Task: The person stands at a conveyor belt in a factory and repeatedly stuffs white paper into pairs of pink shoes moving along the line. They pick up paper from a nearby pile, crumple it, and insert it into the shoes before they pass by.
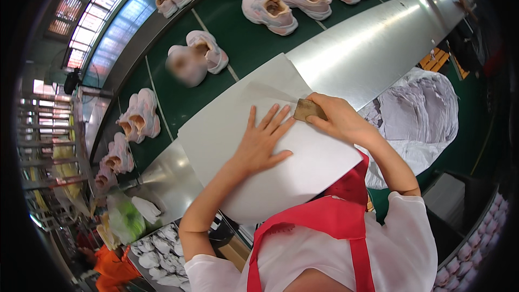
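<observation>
On the steel counter (367, 49) beside the green conveyor (248, 38): large white paper sheet (259, 146). Left hand (263, 139) flat, fingers spread, pinning it. Right hand (338, 119) pinches a small tan block (307, 110) at the fold. Creasing step, likely; next stroke needs steady pressure along the edge.

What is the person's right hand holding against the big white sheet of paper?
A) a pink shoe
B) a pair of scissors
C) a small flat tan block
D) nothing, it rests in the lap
C: the right hand grips a small flat tan block pressed at a fold in the white paper sheet, while the left hand lies flat on the sheet with fingers spread.
</observation>
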`<state>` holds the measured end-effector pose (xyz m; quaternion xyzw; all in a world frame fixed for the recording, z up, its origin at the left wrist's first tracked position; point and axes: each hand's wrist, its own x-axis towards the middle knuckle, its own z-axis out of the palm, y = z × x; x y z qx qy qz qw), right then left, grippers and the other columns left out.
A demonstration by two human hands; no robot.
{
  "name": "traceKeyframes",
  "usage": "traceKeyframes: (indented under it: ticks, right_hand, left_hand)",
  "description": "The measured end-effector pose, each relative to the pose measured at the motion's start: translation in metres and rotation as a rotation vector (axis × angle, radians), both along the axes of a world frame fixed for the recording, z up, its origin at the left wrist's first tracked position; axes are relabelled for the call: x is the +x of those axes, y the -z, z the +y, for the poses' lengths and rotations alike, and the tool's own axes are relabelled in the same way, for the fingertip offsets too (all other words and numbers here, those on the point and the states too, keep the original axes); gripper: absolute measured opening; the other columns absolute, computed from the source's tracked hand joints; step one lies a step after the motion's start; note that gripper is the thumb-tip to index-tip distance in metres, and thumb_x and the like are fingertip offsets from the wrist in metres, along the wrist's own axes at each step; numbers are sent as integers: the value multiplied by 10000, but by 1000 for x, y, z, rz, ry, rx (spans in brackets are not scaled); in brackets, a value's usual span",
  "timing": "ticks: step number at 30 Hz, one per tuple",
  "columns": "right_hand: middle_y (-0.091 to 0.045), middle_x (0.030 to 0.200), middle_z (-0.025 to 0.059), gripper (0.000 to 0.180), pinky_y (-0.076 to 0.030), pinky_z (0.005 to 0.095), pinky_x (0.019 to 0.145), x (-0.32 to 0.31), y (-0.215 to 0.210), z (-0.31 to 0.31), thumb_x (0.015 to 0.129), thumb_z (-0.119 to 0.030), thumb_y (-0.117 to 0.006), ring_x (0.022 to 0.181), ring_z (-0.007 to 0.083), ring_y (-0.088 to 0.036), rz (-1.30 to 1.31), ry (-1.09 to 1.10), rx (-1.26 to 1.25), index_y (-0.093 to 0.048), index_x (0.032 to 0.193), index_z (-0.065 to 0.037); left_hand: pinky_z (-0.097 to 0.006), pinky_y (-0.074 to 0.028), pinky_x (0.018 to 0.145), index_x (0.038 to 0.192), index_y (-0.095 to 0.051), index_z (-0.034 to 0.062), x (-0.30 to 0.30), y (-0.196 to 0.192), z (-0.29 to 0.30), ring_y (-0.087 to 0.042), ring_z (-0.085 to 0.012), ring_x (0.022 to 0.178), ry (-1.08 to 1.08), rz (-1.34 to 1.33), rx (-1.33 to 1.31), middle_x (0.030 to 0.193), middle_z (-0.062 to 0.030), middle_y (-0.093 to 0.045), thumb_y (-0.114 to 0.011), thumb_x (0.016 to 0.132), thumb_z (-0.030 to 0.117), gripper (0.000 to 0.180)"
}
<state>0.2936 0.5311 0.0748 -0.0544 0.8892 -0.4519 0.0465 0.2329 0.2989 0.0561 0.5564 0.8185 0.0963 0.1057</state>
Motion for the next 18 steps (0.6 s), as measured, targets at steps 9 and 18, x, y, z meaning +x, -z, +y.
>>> traceKeyframes:
  ticks: [9,18]
  right_hand:
    - [-600,855,250,322,-456,421,690,-34,-3,-14,819,-192,-575,779,402,-578,126,282,59,-498,1040,30]
    - [-592,829,242,271,-456,432,667,-45,13,-33,823,-198,-565,761,402,-578,26,110,248,-495,961,24]
  left_hand:
    - [-372,-444,747,940,-591,41,-34,2,19,-560,-263,783,-228,-127,506,824,-78,-575,-614,817,85,132]
    - [-358,-482,634,917,-574,60,-41,34,29,-571,-284,735,-413,-73,643,837,-92,-512,-644,760,22,176]
